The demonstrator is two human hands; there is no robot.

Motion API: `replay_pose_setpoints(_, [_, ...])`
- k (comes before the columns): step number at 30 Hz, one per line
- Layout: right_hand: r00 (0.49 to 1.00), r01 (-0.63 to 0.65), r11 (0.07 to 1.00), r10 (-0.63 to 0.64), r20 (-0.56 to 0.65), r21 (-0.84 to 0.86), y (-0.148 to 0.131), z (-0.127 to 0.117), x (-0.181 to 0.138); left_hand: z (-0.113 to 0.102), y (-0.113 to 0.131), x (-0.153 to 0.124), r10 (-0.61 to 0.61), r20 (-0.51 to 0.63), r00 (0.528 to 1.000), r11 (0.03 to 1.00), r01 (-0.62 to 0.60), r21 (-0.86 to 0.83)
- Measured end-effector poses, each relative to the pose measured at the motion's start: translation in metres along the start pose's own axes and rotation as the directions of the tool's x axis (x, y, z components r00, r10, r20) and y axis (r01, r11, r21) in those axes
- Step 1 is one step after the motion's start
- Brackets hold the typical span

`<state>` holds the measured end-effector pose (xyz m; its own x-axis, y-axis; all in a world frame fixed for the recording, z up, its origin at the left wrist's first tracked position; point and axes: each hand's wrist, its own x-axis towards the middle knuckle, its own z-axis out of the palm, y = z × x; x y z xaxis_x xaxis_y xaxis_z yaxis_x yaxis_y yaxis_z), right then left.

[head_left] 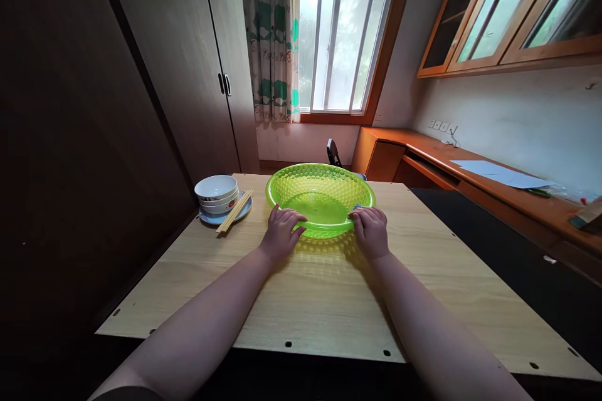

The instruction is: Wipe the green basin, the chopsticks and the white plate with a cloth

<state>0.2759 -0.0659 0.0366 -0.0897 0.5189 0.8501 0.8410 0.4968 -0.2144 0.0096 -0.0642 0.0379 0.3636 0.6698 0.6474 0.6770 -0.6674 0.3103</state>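
A translucent green plastic basin [320, 183] sits on the light wooden table [329, 301], in front of me at the middle. My left hand [281, 233] grips its near rim on the left side, fingers curled over the edge. My right hand [371, 230] grips the near rim on the right side, fingers curled too, with a small blue thing under them that I cannot make out. Both forearms stretch forward over the table.
Stacked white bowls [216, 193] stand on a plate with wooden chopsticks [234, 211] at the table's far left. A dark wardrobe [188, 75] rises on the left. An orange desk [470, 169] with papers runs along the right wall. A window [345, 31] is behind.
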Motion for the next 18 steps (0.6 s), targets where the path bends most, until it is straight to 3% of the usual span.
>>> replay_pose_setpoints(9, [1.000, 0.004, 0.994, -0.003, -0.008, 0.108, 0.002, 0.000, 0.000, -0.002, -0.004, 0.000, -0.006, -0.007, 1.000, 0.997, 0.005, -0.079])
replay_pose_setpoints(15, [0.995, 0.087, 0.992, -0.090, 0.032, 0.090, -0.010, -0.003, 0.000, -0.004, -0.007, 0.001, -0.081, -0.127, 0.989, 0.994, 0.071, -0.077])
replay_pose_setpoints(18, [0.991, 0.119, 0.987, -0.124, 0.047, 0.104, -0.017, -0.004, -0.001, -0.004, 0.000, 0.000, -0.048, -0.138, 0.989, 0.998, 0.041, -0.049])
